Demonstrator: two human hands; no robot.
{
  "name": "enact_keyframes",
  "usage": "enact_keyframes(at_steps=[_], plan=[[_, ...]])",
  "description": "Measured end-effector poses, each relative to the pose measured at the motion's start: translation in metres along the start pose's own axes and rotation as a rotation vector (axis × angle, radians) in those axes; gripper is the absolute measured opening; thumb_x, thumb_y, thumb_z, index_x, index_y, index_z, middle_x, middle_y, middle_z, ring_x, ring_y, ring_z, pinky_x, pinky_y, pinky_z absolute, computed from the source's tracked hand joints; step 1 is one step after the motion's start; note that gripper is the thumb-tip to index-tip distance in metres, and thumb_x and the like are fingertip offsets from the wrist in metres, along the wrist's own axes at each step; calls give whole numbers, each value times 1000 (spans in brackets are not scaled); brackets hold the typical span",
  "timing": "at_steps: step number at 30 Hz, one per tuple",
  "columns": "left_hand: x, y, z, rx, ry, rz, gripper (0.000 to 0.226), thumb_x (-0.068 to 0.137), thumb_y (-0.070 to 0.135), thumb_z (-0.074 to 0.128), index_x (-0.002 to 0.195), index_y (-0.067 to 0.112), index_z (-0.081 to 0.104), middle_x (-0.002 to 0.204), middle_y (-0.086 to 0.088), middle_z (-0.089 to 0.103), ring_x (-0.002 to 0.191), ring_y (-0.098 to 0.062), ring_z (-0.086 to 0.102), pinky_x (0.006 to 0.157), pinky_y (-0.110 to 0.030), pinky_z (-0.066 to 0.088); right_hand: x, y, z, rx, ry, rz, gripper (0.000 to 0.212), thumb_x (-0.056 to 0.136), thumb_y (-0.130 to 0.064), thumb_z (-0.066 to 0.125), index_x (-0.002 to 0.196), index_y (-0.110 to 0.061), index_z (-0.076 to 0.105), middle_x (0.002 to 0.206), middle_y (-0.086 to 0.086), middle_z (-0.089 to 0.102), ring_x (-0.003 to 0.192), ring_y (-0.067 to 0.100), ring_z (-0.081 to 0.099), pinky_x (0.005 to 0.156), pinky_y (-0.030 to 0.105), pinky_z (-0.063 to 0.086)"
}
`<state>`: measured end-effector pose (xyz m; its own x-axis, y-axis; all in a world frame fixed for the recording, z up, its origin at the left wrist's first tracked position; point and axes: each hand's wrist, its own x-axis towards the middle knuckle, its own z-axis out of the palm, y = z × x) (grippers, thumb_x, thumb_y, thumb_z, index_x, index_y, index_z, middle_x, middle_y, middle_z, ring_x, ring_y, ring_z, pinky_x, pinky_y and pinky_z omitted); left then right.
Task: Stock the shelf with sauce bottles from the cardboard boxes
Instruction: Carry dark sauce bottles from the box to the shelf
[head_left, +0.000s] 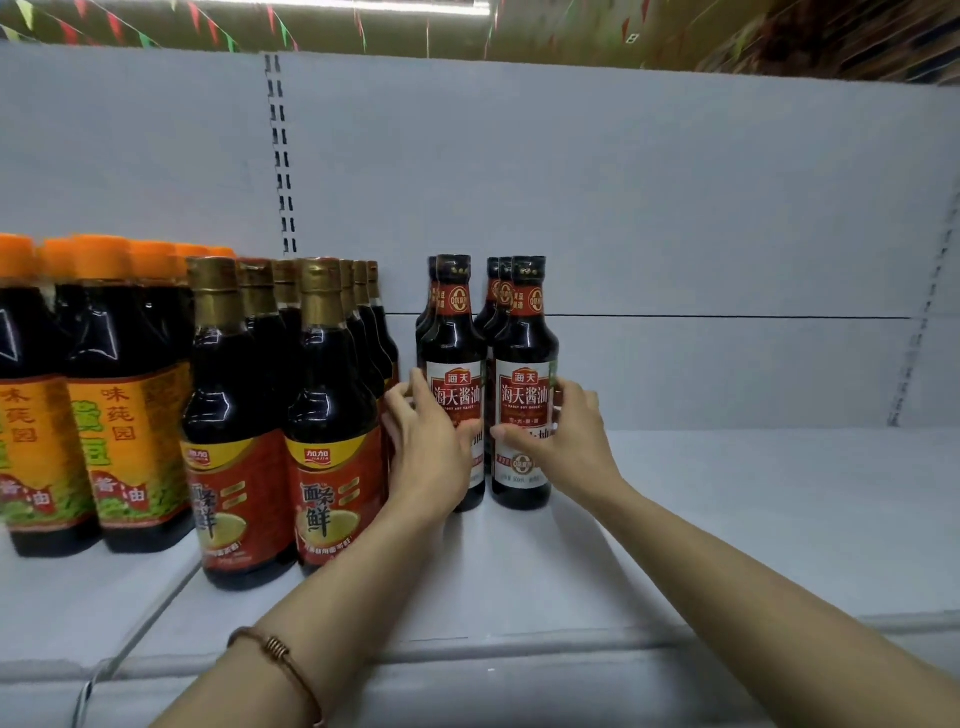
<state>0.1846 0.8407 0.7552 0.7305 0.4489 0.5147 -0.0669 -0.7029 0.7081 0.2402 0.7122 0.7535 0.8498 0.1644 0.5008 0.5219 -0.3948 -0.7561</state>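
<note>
Two rows of dark soy sauce bottles with black caps and red-and-white labels stand upright on the white shelf (727, 519). My left hand (426, 447) grips the front bottle of the left row (453, 338), fingers wrapped around its left side. My right hand (566, 436) grips the front bottle of the right row (525, 338), thumb across the label and fingers behind. Both bottles rest on the shelf, with more of the same kind lined up behind them. No cardboard box is in view.
Gold-capped bottles with red labels (332, 415) stand close on the left of my left hand. Farther left are orange-capped bottles (124, 395). The white shelf stretches bare to the right, with a white back panel (675, 208) behind it.
</note>
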Motion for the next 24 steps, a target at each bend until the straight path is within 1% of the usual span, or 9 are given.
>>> enact_keyframes(at_steps=[3,6,9,11,13,16,18,21,24], plan=[[-5,6,-4,-25,-20,-64,85,94,28,59,153,12,0,152,-9,12,142,-29,15,115,-43,21,-5,-5,-5,14,-38,39,80,72,-42,82,135,-14,42,128,2,43,121,19,49,103,38,45],[-22,12,-6,-58,-40,-88,86,95,29,57,153,10,-4,156,-9,6,144,-29,11,116,-42,18,-21,-11,-18,28,-73,76,95,76,-51,74,147,-10,27,145,8,31,134,22,40,107,36,38],[-50,18,-11,-61,-38,-38,73,94,23,58,151,11,14,152,-6,14,140,-26,20,112,-33,23,-43,-18,-37,48,-107,6,84,82,-49,70,147,-14,29,139,1,35,133,17,40,107,30,37],[-74,23,-18,-24,-24,14,58,92,18,60,144,14,33,145,-3,20,135,-20,27,107,-27,26,-60,-26,-54,77,-176,-40,65,85,-43,69,139,-18,41,126,-5,44,123,13,46,95,18,39],[-101,26,-26,38,19,67,48,90,17,62,135,17,46,138,-1,27,129,-14,31,103,-23,29,-79,-33,-69,82,-290,-70,57,87,-43,67,135,-19,47,127,-5,51,114,7,51,84,9,40],[-145,32,-38,65,48,74,33,88,15,61,119,23,57,123,7,37,116,-5,38,95,-21,33,-109,-38,-84,102,-406,-160,41,89,-43,64,123,-23,55,126,-7,57,117,6,53,98,20,42],[-174,36,-47,63,56,34,26,87,15,61,107,31,58,113,12,45,108,-4,45,88,-19,36,-130,-41,-88,147,-475,-220,43,90,-41,63,126,-19,58,126,-8,59,118,4,53,100,19,41],[-220,37,-66,79,93,-45,30,86,15,61,93,43,52,100,22,51,96,1,53,75,-7,41,-162,-46,-82,252,-588,-277,36,90,-40,63,121,-20,62,121,-8,62,115,3,56,101,21,44],[-266,29,-90,165,134,-135,21,90,20,62,92,40,54,96,21,56,89,6,55,71,3,36,-195,-55,-67,343,-742,-297,30,90,-42,63,114,-24,64,118,-8,64,114,5,59,102,31,47]])
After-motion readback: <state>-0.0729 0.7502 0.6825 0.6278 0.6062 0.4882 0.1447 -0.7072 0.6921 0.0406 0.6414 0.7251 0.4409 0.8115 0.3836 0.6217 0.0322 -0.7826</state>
